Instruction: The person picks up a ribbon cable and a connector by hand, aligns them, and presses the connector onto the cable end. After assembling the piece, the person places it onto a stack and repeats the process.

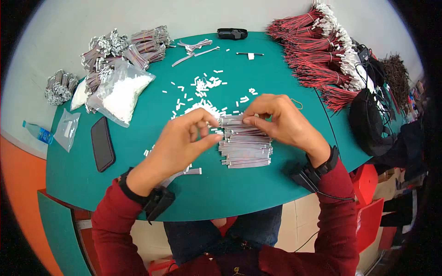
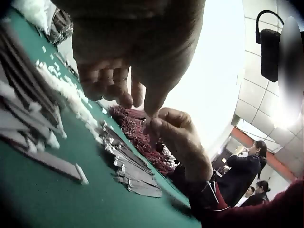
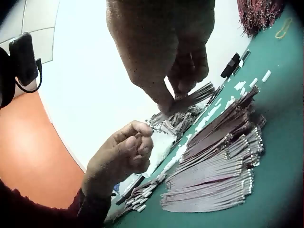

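A stack of flat grey ribbon cables [image 1: 246,147] with white ends lies mid-table on the green mat [image 1: 152,184]. My right hand [image 1: 246,120] pinches the end of one ribbon cable [image 3: 197,97] just above the stack's far edge. My left hand [image 1: 212,131] hovers at the stack's left edge, its fingers curled and its thumb and forefinger pinched on what looks like a small white connector. Both hands nearly touch. In the right wrist view the left hand [image 3: 137,137] sits below the right hand [image 3: 178,97], with the stack [image 3: 213,175] beside them.
Loose white connectors [image 1: 205,85] are scattered beyond the hands. A black phone [image 1: 102,143] and a plastic bag of white parts [image 1: 120,92] lie left. Grey cable bundles [image 1: 119,46] sit far left, red wire bundles [image 1: 322,50] far right, and a black bag [image 1: 368,119] at the right edge.
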`<state>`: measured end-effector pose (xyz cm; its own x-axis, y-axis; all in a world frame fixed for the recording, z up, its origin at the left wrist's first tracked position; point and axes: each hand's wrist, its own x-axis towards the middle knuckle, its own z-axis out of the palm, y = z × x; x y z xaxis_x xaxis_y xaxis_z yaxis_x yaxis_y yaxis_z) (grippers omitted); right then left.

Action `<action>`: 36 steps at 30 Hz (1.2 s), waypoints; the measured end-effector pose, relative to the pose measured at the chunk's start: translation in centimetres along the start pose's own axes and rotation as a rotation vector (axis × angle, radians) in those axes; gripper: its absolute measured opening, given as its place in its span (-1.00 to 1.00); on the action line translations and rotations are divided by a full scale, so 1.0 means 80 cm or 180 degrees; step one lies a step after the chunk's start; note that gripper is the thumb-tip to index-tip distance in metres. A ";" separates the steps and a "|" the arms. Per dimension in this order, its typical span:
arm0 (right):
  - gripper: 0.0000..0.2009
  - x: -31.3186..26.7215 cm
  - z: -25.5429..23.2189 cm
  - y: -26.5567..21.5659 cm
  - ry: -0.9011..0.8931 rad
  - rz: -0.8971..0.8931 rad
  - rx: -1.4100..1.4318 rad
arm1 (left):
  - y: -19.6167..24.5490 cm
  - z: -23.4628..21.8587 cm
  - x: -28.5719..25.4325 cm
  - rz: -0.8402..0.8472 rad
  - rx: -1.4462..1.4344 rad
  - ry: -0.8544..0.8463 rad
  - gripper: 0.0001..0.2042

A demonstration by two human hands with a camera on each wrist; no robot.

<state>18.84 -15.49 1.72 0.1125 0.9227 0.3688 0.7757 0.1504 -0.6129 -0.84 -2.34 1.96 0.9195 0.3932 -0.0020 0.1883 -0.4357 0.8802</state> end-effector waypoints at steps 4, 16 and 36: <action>-0.89 -0.001 0.003 -0.016 -0.0266 0.0547 0.0736 | -0.017 0.021 0.012 0.0199 -0.1167 0.0139 -0.84; -0.78 -0.008 0.037 -0.021 -0.1429 0.1256 0.3067 | -0.026 0.008 0.005 0.0570 -0.1577 0.0133 -0.84; -0.81 -0.019 0.062 -0.031 -0.0428 0.1299 0.3078 | -0.027 0.027 -0.003 0.0088 -0.2062 0.0458 -0.89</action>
<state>13.67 -15.53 -0.75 0.1376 0.9899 -0.0348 -0.1365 -0.0159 -0.9905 -0.76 -3.25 -0.96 0.8573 0.5126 0.0485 -0.1217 0.1101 0.9864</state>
